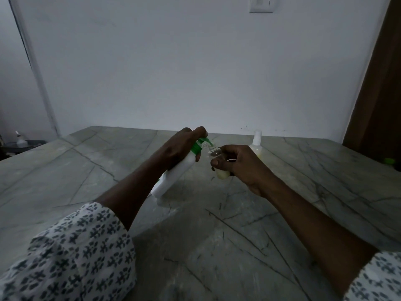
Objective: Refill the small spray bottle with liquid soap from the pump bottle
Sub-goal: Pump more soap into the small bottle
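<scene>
The left hand point(180, 146) gripped the white pump bottle point(173, 177), tilted above the marble table point(86, 170), a finger on its green pump head point(201, 141). The spout met the open neck of the small spray bottle point(218, 162), held in the right hand point(243, 166). Another bottle point(257, 146) stood behind

Dim room: grey veined stone table point(303, 192) against a plain white wall point(173, 72).
</scene>
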Available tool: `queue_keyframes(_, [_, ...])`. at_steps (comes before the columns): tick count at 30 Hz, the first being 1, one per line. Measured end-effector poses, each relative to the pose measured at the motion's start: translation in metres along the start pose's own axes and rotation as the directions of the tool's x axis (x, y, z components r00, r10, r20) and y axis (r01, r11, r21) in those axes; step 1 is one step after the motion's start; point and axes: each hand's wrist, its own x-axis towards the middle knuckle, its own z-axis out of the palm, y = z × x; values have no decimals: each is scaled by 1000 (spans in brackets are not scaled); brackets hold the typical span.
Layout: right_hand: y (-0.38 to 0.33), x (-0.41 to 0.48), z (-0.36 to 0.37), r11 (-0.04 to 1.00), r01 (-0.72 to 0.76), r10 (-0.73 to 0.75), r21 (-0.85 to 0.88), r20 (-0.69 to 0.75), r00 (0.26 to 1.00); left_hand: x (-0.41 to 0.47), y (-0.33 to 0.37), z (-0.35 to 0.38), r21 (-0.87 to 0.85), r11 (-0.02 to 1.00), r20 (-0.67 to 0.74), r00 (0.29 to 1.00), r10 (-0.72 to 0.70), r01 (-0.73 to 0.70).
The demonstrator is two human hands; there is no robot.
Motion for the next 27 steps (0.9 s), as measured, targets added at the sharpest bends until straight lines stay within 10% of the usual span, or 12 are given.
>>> queue_keyframes(27, [-2, 1, -5, 1000, 11, -10, 14, -45, 999, 3, -3, 2, 59, 998, -32, 999, 33, -31])
